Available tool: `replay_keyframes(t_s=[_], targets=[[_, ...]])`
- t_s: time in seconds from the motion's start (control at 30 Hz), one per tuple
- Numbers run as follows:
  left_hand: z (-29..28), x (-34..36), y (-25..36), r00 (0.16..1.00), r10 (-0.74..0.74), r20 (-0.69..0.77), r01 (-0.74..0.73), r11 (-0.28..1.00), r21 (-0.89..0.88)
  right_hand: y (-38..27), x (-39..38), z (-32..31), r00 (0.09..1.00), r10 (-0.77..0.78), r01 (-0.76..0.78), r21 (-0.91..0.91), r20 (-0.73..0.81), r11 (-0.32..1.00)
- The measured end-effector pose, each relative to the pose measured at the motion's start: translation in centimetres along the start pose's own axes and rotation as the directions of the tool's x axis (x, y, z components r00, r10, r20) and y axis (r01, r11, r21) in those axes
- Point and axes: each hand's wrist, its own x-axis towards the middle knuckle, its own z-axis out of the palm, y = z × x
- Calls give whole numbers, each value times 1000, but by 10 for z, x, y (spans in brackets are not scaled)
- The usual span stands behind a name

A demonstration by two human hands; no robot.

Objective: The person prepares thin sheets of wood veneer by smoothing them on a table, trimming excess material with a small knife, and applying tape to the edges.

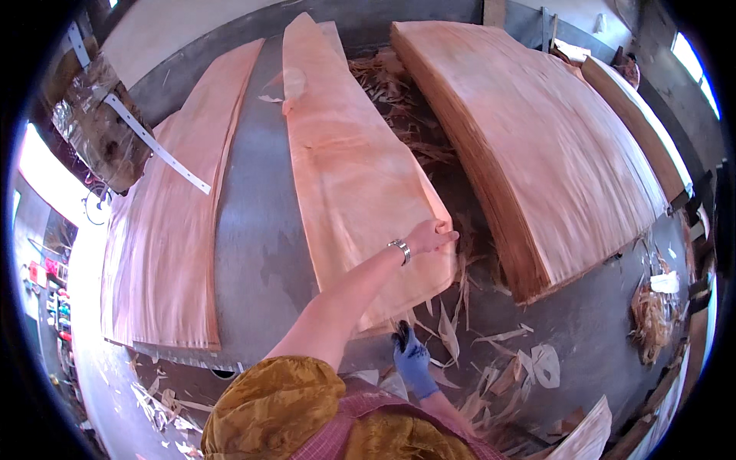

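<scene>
Sheet: long, thin, pale-orange (345, 176), looks like wood veneer; on table (257, 199), btwn L stack (172, 245) & R stack (537, 146). Poss. >1 layer, can't tell.
L hand: bare (429, 238), w/ watch (399, 251), on sheet's R edge nr its near end. Grip narrow, fingers curled, looks to be pinching that edge.
R hand: blue glove, dark fingertips (414, 364), at sheet's near edge. Grip: can't tell if it's holding or just touching.
Edge handling: judging by thinness, sheet could split along grain; best a light pinch, thumb on top, fingers under, no hard tug at one pt. R hand would do well supporting near edge, so load is shared & corner doesn't fold.
Flatness: R edge seems raised/curled nr L hand; smooth it outward w/ flat palm rather than press a crease in.
Scraps: loose shreds (383, 92) R of sheet's far half, more past its near end; could snag or get trapped under, so worth brushing off.
Strip: white, w/ holes (157, 144), L of sheet, over L stack; mind corners.
Labels/writing: none legible on sheet or stacks; small coloured items (57, 276) far L of sheet too tiny to make out.
</scene>
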Motion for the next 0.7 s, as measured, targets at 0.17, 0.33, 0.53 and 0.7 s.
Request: replay_keyframes(t_s=[0.17,0.33,0.53,0.7], targets=[[-39,-51,-28,965,211,-156,-237,956,-172,-43,-12,-6,994,-95,88,-99,-62,991],[-90,-138,-40,966,16,-256,-116,918,-380,-69,33,7,998,28,-25,-78,47,997],[-135,-206,-63,860,-102,-499,-132,901,-413,-78,62,5,904,235,-422,652,358,630],[-134,-228,-41,790,-138,-597,-180,879,-442,-100,77,-114,761,336,-642,721,555,262]])
